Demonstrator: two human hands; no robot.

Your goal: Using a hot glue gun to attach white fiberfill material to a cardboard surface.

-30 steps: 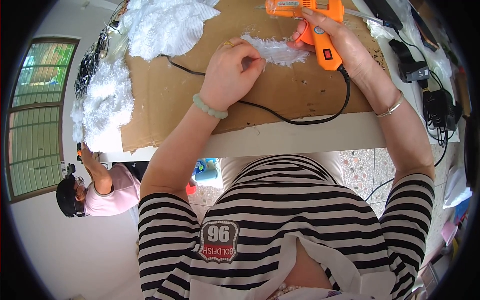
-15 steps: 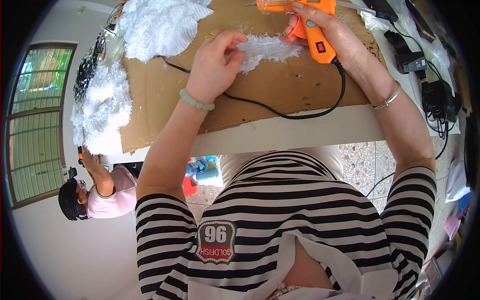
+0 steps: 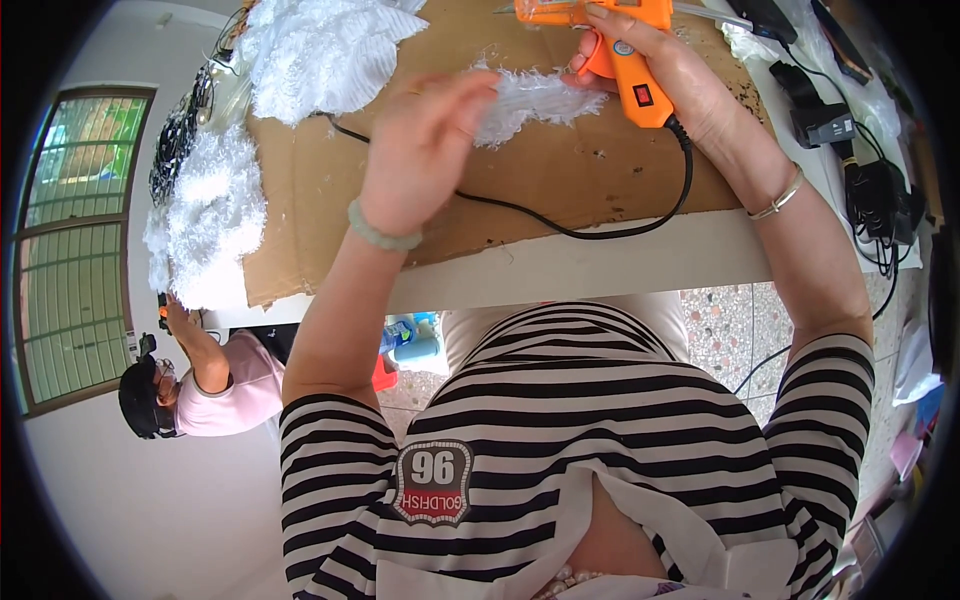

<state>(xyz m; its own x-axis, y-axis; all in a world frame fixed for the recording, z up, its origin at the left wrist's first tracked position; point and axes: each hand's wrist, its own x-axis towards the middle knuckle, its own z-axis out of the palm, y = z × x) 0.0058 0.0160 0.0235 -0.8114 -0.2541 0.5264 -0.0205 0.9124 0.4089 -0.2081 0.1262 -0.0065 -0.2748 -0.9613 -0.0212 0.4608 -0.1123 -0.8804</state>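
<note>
In my right hand (image 3: 690, 88) is an orange hot glue gun (image 3: 634, 85), with the fingers wrapped round its handle and trigger. Its nozzle points left, and a clear glue stick (image 3: 705, 12) juts out behind it. A strip of white, frayed, gauzy fabric (image 3: 545, 98) lies on the brown cardboard (image 3: 590, 180) below the gun. My left hand (image 3: 420, 150) is over the cardboard beside the strip's left end. Motion blurs its fingers, and I cannot tell whether they touch the fabric.
White fringed fabric is heaped at the far left (image 3: 325, 55), with another pile (image 3: 215, 205) at the table's left edge near thin black wires (image 3: 175, 145). The gun's black cord (image 3: 600, 235) loops over the cardboard. Power adapters (image 3: 870, 200) sit right. Another person (image 3: 235, 375) works at left.
My left hand has shifted slightly left and toward me, and is now blurred. The glue gun and the fabric strip stay nearly in place.
</note>
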